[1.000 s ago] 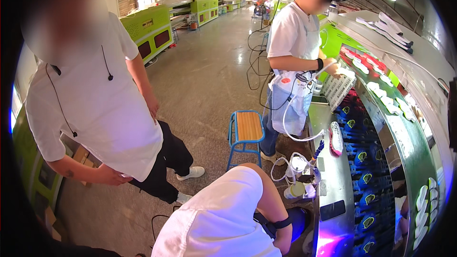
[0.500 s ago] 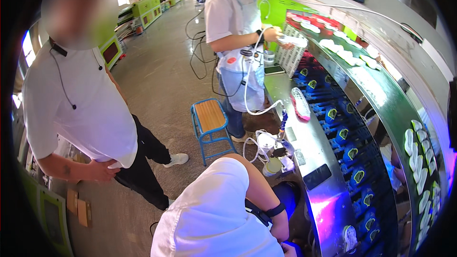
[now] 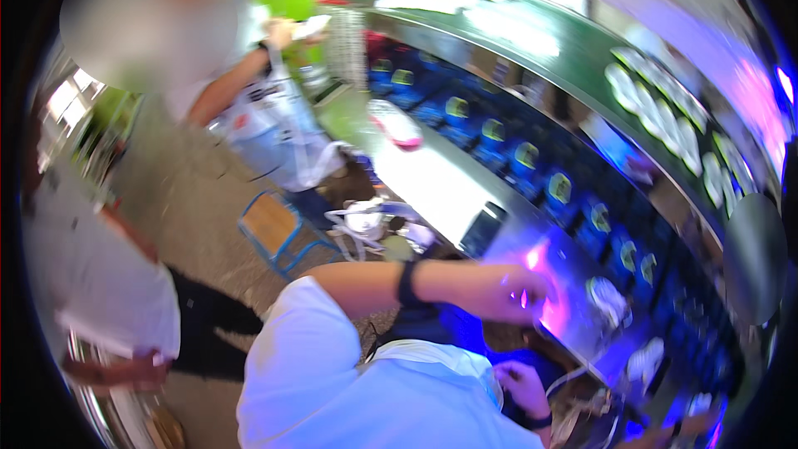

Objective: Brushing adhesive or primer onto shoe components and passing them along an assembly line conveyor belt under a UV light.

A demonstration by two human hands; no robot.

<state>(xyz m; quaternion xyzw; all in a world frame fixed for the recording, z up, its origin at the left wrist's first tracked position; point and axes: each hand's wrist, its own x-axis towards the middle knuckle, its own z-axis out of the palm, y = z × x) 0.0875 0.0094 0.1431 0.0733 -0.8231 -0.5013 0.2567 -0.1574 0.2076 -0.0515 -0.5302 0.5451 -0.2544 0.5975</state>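
Grey metal worktop [image 3: 432,187], pink-violet glare at its near edge. Left hand [image 3: 519,293] of the person was over that edge, blurred; from where I stood I could not tell whether its fingers were apart, together or on something. Right hand [image 3: 522,387] was lower, off the near edge, by the white shirt [image 3: 349,399], fingers bent; grip unreadable. White shoe part [image 3: 608,301] lay toward the far edge, near the left hand but apart. Dark phone [image 3: 482,229] lay near the near edge, beside the left forearm. Pink-and-white sole [image 3: 395,125] rested farther along, by the far edge. Co-worker's hand [image 3: 281,33] held a white piece [image 3: 312,27].
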